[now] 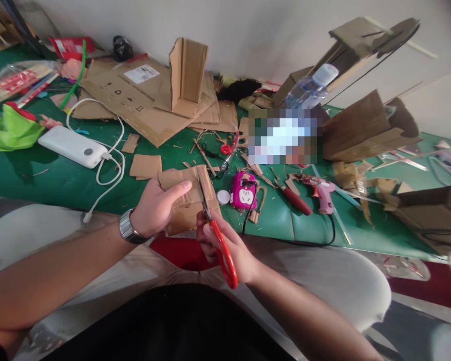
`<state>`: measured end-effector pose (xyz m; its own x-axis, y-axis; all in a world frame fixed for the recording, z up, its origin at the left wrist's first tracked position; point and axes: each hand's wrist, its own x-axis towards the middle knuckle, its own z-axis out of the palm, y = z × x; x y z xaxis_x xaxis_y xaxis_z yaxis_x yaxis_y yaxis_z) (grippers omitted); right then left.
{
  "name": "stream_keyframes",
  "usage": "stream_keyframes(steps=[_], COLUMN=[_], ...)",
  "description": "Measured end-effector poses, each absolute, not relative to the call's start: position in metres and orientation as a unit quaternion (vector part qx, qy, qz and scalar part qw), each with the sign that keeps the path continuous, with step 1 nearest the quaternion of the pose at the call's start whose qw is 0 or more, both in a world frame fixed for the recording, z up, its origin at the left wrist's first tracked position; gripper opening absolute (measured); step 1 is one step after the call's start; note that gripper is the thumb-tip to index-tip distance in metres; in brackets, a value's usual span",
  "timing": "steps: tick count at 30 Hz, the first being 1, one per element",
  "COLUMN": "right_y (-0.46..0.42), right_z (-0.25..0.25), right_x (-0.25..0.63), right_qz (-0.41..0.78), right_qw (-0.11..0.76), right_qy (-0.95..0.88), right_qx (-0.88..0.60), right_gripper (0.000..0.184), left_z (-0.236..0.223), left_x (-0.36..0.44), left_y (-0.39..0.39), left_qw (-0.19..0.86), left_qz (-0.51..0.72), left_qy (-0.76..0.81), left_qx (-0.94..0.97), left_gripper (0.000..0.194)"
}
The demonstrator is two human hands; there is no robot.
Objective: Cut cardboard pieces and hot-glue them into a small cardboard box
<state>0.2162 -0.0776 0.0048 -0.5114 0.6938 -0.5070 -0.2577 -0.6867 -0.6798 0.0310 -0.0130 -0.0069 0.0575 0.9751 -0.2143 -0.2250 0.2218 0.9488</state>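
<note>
My left hand (156, 205), with a metal watch on its wrist, grips a piece of brown cardboard (190, 200), thumb on top and the fingers hidden beneath. In my right hand (225, 245) is a pair of scissors (221, 245) with red handles. The blades lie along the right part of the cardboard, pointing away from me. Whether they are cutting through it cannot be made out. Just right of the cardboard sit a small white round lid (223, 196) and a pink power socket (243, 191).
A green table holds a white power bank (73, 146) with a cable, flattened cardboard (135, 100) and an upright cardboard piece (188, 75). To the right lie a red-handled tool (296, 200), a pink glue gun (324, 195), a plastic bottle (311, 87) and cardboard structures (361, 125). Scraps are scattered around.
</note>
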Motion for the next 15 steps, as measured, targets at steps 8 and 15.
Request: stream_keyframes(steps=[8,15], right_y=[-0.0771,-0.0781], right_z=[0.0026,0.0006], right_x=[0.2150,0.2126], right_qz=[0.810,0.814], right_qw=[0.292,0.295], right_qy=[-0.309,-0.295], right_qx=[-0.404,-0.405], right_gripper=[0.064,0.058], left_z=[-0.0076,-0.0035], left_x=[0.0299,0.0289], left_y=[-0.0139,-0.0133], left_qw=[0.640,0.637], left_qz=[0.494,0.482], left_qy=[0.472,0.477], left_qx=[0.352,0.367], left_gripper=[0.030,0.030])
